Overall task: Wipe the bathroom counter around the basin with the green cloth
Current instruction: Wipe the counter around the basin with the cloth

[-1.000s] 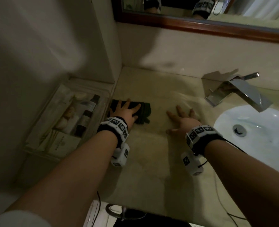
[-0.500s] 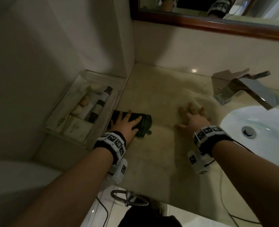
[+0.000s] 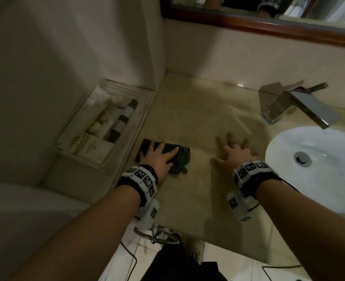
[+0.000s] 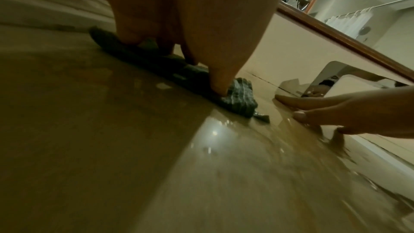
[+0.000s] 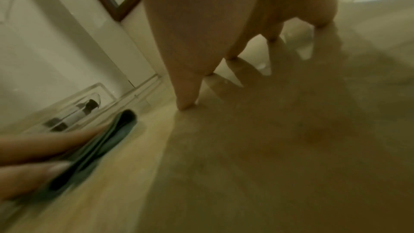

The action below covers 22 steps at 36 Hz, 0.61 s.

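Observation:
The dark green cloth (image 3: 179, 157) (image 4: 239, 95) (image 5: 107, 141) lies folded flat on the beige counter (image 3: 188, 199), near its left edge. My left hand (image 3: 159, 155) presses down on it with straight, spread fingers (image 4: 221, 81). My right hand (image 3: 230, 151) rests flat on the bare counter a hand's width to the right, fingers (image 5: 186, 102) spread, holding nothing. The white basin (image 3: 319, 191) sits sunk into the counter just right of that hand. Water drops glisten on the counter (image 4: 212, 134) by the cloth.
A clear tray (image 3: 127, 151) of toiletry bottles and packets sits in the left recess beside the cloth. A chrome tap (image 3: 301, 106) stands behind the basin. The wood-framed mirror (image 3: 269, 25) hangs on the back wall. A metal towel ring (image 3: 157, 234) hangs below the counter's front edge.
My left hand has drawn the cloth along the counter's left edge toward the front. My right hand has stayed flat on the counter.

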Available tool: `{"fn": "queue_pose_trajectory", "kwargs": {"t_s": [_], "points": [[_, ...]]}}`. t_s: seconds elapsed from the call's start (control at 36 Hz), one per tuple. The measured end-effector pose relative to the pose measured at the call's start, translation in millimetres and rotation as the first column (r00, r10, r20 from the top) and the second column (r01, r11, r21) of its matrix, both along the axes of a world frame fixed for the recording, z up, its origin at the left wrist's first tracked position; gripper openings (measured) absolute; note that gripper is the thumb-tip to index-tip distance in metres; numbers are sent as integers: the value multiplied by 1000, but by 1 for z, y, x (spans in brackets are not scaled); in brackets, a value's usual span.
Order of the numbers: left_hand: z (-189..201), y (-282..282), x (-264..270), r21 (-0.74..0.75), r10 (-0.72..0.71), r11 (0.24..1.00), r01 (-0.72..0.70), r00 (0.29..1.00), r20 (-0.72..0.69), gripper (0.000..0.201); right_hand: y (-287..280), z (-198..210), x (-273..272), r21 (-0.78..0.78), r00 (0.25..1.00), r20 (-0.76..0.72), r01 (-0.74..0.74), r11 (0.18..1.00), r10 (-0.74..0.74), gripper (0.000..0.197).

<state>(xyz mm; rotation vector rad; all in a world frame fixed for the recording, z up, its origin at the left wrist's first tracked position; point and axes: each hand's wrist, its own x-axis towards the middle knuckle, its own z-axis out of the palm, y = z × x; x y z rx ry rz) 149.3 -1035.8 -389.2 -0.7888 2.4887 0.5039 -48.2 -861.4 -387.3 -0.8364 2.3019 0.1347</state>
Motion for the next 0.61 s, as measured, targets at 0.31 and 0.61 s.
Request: {"fn": "queue_pose_trajectory", "kwargs": {"t_s": [0.31,0.61], "points": [[-1,-30,-66,3,91,996,-91,996,12,55,0,5,-6,4,1000,16,-25,1000,25,81],[-2,33,-86,-26,-27,999,26,999,-43,55,12,9,-23,-79,998,49,40,996,-36,94]]}}
